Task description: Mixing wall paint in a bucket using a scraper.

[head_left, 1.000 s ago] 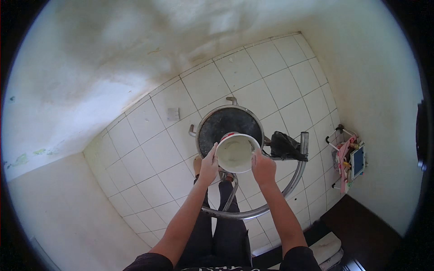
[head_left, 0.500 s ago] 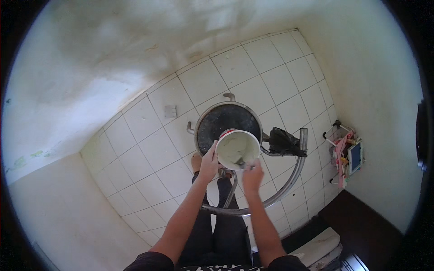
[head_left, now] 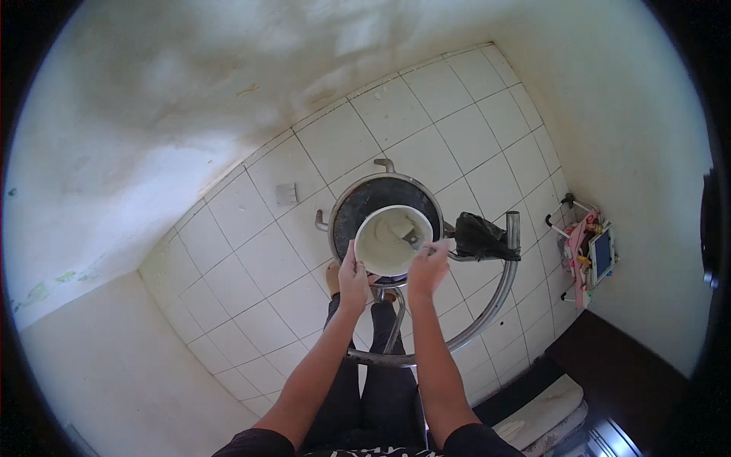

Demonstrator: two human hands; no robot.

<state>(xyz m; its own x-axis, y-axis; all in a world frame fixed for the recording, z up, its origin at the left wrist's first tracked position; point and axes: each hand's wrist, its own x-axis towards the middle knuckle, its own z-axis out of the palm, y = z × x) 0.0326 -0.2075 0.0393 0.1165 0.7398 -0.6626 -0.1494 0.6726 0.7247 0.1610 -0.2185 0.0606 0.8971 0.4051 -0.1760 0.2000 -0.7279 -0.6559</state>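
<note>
A white tub point(head_left: 367, 263) of thick off-white paste point(head_left: 384, 232) is over the round black seat point(head_left: 358, 199) of a metal-framed stool. My left hand point(head_left: 352, 286) grips the tub's near left side at the rim, its fingers partly hidden. My right hand point(head_left: 429, 270) is closed around the handle of what looks like a putty knife point(head_left: 413, 239), above the tub's right rim. Its grey metal blade dips into the paste near the right inner wall. Smooth swirled ridges mark the paste beside the blade.
A curved metal tube point(head_left: 487, 316) runs around the stool's right and near sides. A black plastic bag point(head_left: 481, 236) hangs on it. Left of the stool, a small grey square point(head_left: 285, 194) lies on the tiled floor. A pink folded frame point(head_left: 585, 251) leans by the right wall.
The tub has shifted slightly left and up. The putty knife has moved from the near inner wall toward the paste's right middle, and my right hand has risen with it.
</note>
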